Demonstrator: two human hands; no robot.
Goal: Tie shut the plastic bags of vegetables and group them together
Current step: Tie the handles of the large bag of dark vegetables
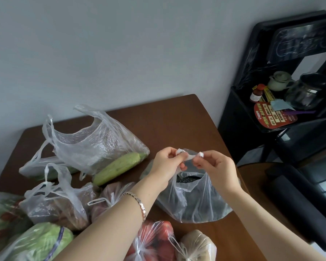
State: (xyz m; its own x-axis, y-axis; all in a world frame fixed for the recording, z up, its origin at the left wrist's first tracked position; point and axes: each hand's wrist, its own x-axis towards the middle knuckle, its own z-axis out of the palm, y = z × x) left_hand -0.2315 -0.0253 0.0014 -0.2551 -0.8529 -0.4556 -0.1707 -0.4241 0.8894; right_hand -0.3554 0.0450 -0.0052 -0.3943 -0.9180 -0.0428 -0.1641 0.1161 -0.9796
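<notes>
From the head camera we see our left hand [165, 162] and right hand [214, 166] raised over the brown counter [177, 119], each with fingers pinched on one handle of the clear bag of dark greens [194, 202], which sits at the counter's right side with its mouth open. Left of it lie an untied bag with a pale green squash [117, 166], more untied bags, and knotted bags of tomatoes [154, 240] near us.
</notes>
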